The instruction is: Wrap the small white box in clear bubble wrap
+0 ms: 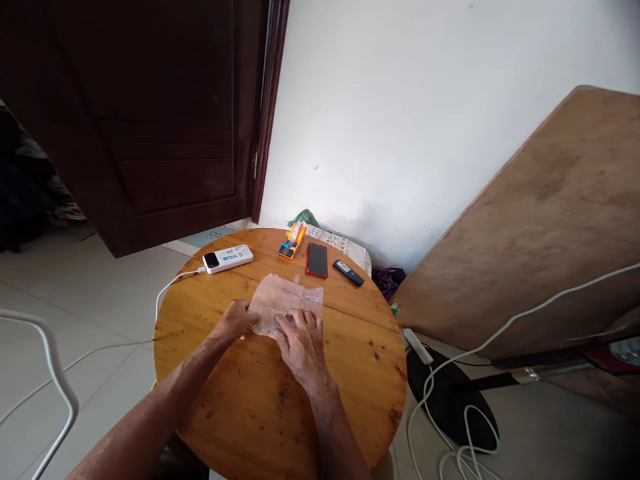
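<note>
A sheet of clear bubble wrap [280,293] lies on the round wooden table [350,373] in front of me. My left hand [240,319] grips its left edge, thumb on top and fingers beneath. My right hand [303,343] rests on the lower right part of the wrap, fingers stretched forward over it. Something greyish shows by the right fingertips, too covered to make out. A small strip of what looks like clear tape [297,279] sticks out at the wrap's far edge.
Beyond the wrap are a white power bank [229,259] with a cable, an orange tape dispenser [293,241], a red-edged phone [317,261] and a dark handheld device [349,273]. A dark door [185,133] stands left; a wooden board [540,220] leans right. Cables [425,393] trail across the floor.
</note>
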Motion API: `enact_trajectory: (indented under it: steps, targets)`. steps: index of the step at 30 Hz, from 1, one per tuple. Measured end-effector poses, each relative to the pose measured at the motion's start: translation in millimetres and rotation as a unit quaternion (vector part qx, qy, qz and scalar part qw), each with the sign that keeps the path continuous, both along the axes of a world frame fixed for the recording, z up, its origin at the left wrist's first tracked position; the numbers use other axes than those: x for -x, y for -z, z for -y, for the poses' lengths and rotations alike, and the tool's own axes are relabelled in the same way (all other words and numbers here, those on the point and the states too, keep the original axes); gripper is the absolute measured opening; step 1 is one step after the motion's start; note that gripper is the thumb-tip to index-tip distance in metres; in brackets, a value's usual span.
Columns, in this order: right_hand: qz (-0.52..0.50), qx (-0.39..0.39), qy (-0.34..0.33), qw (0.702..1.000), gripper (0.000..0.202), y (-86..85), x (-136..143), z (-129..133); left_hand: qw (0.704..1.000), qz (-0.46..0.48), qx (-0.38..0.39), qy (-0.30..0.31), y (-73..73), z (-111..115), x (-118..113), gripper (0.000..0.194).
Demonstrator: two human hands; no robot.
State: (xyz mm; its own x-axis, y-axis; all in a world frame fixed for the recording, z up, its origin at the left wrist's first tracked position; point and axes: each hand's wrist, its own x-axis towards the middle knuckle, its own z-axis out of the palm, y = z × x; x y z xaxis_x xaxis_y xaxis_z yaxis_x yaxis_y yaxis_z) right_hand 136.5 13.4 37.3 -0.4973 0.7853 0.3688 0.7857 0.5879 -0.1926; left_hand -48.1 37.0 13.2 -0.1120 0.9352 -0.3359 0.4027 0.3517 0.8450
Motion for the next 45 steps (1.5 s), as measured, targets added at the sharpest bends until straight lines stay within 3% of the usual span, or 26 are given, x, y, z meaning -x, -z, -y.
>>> enact_trajectory:
  steps: [8, 17, 23, 29, 37, 41, 45]
  targets:
    - [0.011, -0.004, 0.012, 1.0, 0.016, 0.7, 2.0, -0.1, 0.99, -0.088, -0.103, -0.032, -7.8, -7.3, -18.8, 0.003]
    - [-0.01, 0.013, 0.019, 1.0, 0.015, 1.2, 4.9, 2.1, 0.996, -0.023, -0.09, -0.015, -12.0, -2.3, -36.0, 0.015]
    - [-0.089, 0.045, 0.016, 0.995, 0.034, 2.1, 1.4, -0.1, 0.994, -0.025, -0.088, 0.056, -23.1, 3.8, -37.0, 0.033]
    - [-0.126, 0.06, 0.001, 0.99, 0.039, 1.1, -4.6, -3.3, 0.98, -0.065, -0.14, 0.129, -31.8, 11.7, -35.7, 0.014]
    - [-0.178, 0.084, 0.003, 0.98, 0.053, 2.2, -13.7, -6.9, 0.943, -0.223, -0.182, 0.167, -37.3, 17.2, -42.7, 0.017]
    - [-0.173, 0.086, 0.063, 0.979, 0.04, 1.9, -23.4, -12.7, 0.913, -0.333, -0.149, 0.182, -38.5, 19.4, -50.3, 0.016]
    - [-0.183, 0.093, 0.133, 0.97, 0.028, 2.8, -33.9, -19.0, 0.893, -0.38, -0.141, 0.194, -41.4, 22.1, -53.4, 0.021]
